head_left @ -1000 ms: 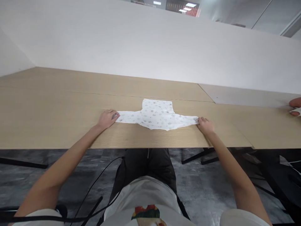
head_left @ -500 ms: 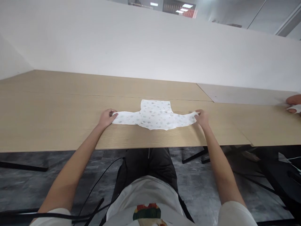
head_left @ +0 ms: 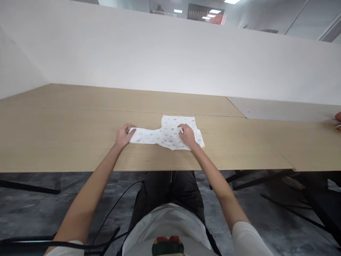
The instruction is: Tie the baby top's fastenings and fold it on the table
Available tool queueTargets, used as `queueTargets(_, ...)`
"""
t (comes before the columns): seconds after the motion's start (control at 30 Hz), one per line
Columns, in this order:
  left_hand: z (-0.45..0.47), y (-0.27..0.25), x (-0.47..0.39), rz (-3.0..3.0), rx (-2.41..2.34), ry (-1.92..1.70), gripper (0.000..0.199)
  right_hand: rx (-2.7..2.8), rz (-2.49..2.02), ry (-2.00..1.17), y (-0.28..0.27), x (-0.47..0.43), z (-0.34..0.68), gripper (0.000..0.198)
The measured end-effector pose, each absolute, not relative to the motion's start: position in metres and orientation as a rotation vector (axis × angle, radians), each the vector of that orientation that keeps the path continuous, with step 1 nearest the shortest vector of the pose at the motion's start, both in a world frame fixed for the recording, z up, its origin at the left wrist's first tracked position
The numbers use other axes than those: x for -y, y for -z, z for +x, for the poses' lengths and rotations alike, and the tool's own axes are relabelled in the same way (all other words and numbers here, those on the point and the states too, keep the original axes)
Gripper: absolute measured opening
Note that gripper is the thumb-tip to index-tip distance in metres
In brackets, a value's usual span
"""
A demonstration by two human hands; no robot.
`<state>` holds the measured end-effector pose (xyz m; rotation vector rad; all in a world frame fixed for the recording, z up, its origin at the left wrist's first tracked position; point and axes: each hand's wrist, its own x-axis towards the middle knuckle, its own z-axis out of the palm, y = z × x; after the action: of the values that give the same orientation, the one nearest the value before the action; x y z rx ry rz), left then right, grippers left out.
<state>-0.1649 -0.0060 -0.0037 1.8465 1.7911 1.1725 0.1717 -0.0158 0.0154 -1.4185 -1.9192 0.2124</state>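
- On the wood-grain table (head_left: 66, 142), near its front edge: one small white garment (head_left: 168, 137) with a scattered print, lying flat, body in front of the wearer.
- Left sleeve (head_left: 147, 136) of the same: stretched straight out to the left, flat on the table.
- Opposite side of the garment: only a short stub of cloth juts out beyond the body.
- Left hand (head_left: 123, 136): narrow grip, thumb over the sleeve end, holding it.
- Right hand (head_left: 188, 136): above the garment's body, fingers curled, grip narrow; white cloth shows between thumb and forefinger, though whether it is pinched cannot be told.
- Behind the table: one plain white partition (head_left: 133, 53).
- Far right edge: part of another person's hand (head_left: 338, 116), well apart.
- Below: black trousers (head_left: 160, 188), black cable (head_left: 117, 201), grey floor (head_left: 221, 213).
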Motion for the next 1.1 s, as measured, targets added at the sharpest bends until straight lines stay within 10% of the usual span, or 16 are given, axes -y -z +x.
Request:
queueTargets(0.73,-0.095,-0.035,-0.016,1.457,-1.496,-1.492,0.043,1.518,-1.043,-0.761,-0.019,0.008,0.179,0.022)
queueTargets(1.1,0.066,-0.016,-0.015,1.916,-1.055,-0.975,0.026,0.703,-1.259,-0.69,-0.018,-0.013,0.231,0.026)
